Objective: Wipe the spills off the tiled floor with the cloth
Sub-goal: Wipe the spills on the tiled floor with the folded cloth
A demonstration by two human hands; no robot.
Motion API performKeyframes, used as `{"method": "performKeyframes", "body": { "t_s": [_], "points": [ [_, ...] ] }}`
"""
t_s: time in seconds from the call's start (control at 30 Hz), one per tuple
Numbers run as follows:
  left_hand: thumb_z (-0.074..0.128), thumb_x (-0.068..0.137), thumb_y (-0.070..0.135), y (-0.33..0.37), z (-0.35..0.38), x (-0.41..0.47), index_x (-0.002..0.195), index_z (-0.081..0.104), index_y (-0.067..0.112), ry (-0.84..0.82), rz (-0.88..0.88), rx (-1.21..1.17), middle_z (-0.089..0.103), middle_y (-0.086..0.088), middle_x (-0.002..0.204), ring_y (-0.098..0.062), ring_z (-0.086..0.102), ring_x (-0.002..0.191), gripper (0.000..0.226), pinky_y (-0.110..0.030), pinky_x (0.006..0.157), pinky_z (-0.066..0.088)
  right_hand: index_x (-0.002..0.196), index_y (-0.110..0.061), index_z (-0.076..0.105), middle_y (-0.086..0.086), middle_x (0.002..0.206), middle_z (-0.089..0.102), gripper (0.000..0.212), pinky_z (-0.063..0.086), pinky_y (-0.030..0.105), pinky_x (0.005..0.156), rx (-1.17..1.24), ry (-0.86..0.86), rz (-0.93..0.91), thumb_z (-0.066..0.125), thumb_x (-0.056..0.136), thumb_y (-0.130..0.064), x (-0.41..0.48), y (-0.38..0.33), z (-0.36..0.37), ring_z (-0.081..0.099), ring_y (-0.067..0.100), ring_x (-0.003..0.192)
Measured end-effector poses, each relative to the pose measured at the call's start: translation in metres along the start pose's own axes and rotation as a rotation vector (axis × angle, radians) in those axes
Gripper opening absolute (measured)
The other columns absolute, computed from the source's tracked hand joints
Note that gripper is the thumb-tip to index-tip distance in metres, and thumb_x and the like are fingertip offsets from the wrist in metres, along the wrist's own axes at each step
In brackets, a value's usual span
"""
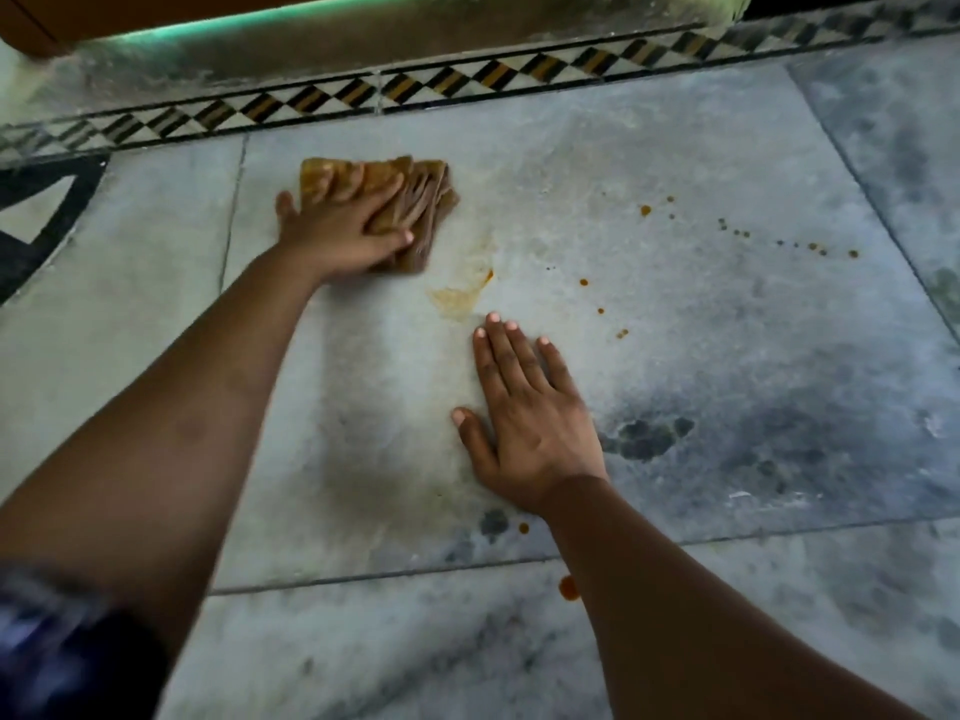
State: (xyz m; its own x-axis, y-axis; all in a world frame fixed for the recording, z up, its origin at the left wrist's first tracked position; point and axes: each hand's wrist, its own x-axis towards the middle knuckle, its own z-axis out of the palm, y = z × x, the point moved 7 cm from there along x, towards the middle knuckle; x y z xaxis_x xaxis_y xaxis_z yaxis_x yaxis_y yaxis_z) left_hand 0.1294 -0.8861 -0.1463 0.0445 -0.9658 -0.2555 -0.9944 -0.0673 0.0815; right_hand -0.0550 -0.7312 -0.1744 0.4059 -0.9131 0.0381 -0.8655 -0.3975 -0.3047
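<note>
Left hand (343,233) flat on the cloth (434,200), fingers splayed, pressing it to the floor (701,356) near the patterned border (467,80). Right hand (530,423) lies flat on the tile, fingers straight, holding nothing. Orange smear (460,299) sits between them, with drops (645,210) scattered to the right.

A black, white and amber diamond-patterned border strip (415,85) runs below a grey stone step (363,41). A green glowing line (234,17) edges its top, with brown wood (31,23) at the far left.
</note>
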Motion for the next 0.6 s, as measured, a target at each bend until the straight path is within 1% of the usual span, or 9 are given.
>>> {"method": "performKeyframes", "body": {
  "t_s": [0.07, 0.17, 0.23, 0.3, 0.37, 0.43, 0.5, 0.53, 0.6],
  "points": [
    [0.043, 0.091, 0.056, 0.038, -0.006, 0.016, 0.148, 0.012, 0.039, 0.035, 0.025, -0.080, 0.001, 0.003, 0.160, -0.021, 0.001, 0.146, 0.067, -0.045, 0.114, 0.000, 0.148, -0.005, 0.017, 0.013, 0.156, 0.012, 0.073, -0.001, 0.038, 0.115, 0.006, 0.002, -0.001, 0.020, 0.087, -0.047, -0.001, 0.000, -0.001, 0.010, 0.024, 0.145],
    [0.036, 0.092, 0.059, 0.101, 0.008, 0.002, 0.147, 0.011, 0.040, 0.047, 0.194, -0.072, -0.001, 0.006, 0.159, -0.018, -0.001, 0.146, 0.063, -0.050, 0.115, -0.008, 0.149, -0.006, 0.005, 0.014, 0.157, 0.000, 0.075, -0.009, 0.035, 0.116, -0.004, 0.022, -0.003, 0.014, 0.086, -0.046, -0.002, 0.001, -0.005, -0.002, 0.024, 0.146],
    [0.030, 0.095, 0.057, 0.106, 0.022, -0.027, 0.147, 0.011, 0.042, 0.053, 0.282, -0.032, -0.004, 0.008, 0.159, -0.013, -0.005, 0.146, 0.057, -0.049, 0.114, -0.012, 0.149, -0.006, 0.002, 0.015, 0.157, -0.003, 0.076, -0.010, 0.034, 0.116, 0.017, 0.036, -0.005, 0.011, 0.085, -0.045, -0.002, -0.001, -0.007, -0.005, 0.024, 0.146],
    [0.026, 0.095, 0.057, 0.081, 0.030, -0.051, 0.146, 0.013, 0.043, 0.041, 0.329, -0.023, -0.002, 0.010, 0.159, -0.010, -0.004, 0.145, 0.055, -0.045, 0.115, -0.009, 0.149, -0.004, 0.005, 0.016, 0.157, 0.000, 0.077, -0.006, 0.035, 0.117, 0.050, 0.074, 0.015, 0.013, 0.084, -0.045, -0.002, -0.001, -0.009, -0.001, 0.026, 0.146],
    [0.028, 0.092, 0.061, 0.048, 0.027, -0.064, 0.144, 0.017, 0.045, -0.021, 0.282, -0.038, 0.000, 0.011, 0.159, -0.012, -0.001, 0.145, 0.056, -0.047, 0.114, -0.003, 0.149, -0.003, 0.006, 0.016, 0.157, 0.001, 0.079, -0.005, 0.035, 0.118, 0.068, 0.092, 0.025, 0.012, 0.083, -0.046, -0.004, 0.002, -0.011, 0.000, 0.026, 0.146],
    [0.034, 0.089, 0.064, 0.028, 0.016, -0.058, 0.142, 0.022, 0.048, -0.153, 0.134, -0.150, 0.000, 0.011, 0.158, -0.017, -0.003, 0.146, 0.057, -0.051, 0.115, -0.002, 0.148, -0.003, 0.003, 0.016, 0.157, 0.000, 0.080, -0.007, 0.034, 0.117, 0.104, 0.082, 0.034, 0.011, 0.082, -0.047, -0.003, 0.003, -0.012, -0.002, 0.025, 0.146],
    [0.036, 0.087, 0.066, 0.037, 0.014, -0.055, 0.142, 0.025, 0.048, -0.231, 0.030, -0.304, -0.001, 0.010, 0.159, -0.021, -0.007, 0.145, 0.058, -0.050, 0.116, -0.003, 0.148, -0.001, 0.006, 0.017, 0.157, 0.003, 0.079, -0.007, 0.032, 0.116, 0.193, 0.127, 0.051, 0.017, 0.085, -0.047, -0.007, 0.002, -0.022, 0.000, 0.027, 0.145],
    [0.036, 0.089, 0.064, 0.051, 0.017, -0.059, 0.142, 0.025, 0.049, -0.231, 0.011, -0.308, -0.002, 0.010, 0.159, -0.021, -0.009, 0.145, 0.056, -0.048, 0.116, -0.005, 0.147, 0.000, 0.008, 0.018, 0.156, 0.005, 0.078, -0.007, 0.032, 0.116, 0.225, 0.168, 0.083, 0.020, 0.086, -0.046, -0.013, 0.009, -0.029, 0.002, 0.028, 0.145],
    [0.034, 0.092, 0.061, 0.073, 0.027, -0.069, 0.141, 0.023, 0.051, -0.199, 0.056, -0.238, -0.001, 0.012, 0.158, -0.021, -0.008, 0.145, 0.051, -0.051, 0.116, -0.006, 0.148, -0.001, 0.008, 0.019, 0.156, 0.005, 0.076, -0.007, 0.034, 0.115, 0.185, 0.220, 0.184, 0.020, 0.088, -0.047, -0.028, 0.041, -0.040, 0.002, 0.029, 0.145]
  ]
}}
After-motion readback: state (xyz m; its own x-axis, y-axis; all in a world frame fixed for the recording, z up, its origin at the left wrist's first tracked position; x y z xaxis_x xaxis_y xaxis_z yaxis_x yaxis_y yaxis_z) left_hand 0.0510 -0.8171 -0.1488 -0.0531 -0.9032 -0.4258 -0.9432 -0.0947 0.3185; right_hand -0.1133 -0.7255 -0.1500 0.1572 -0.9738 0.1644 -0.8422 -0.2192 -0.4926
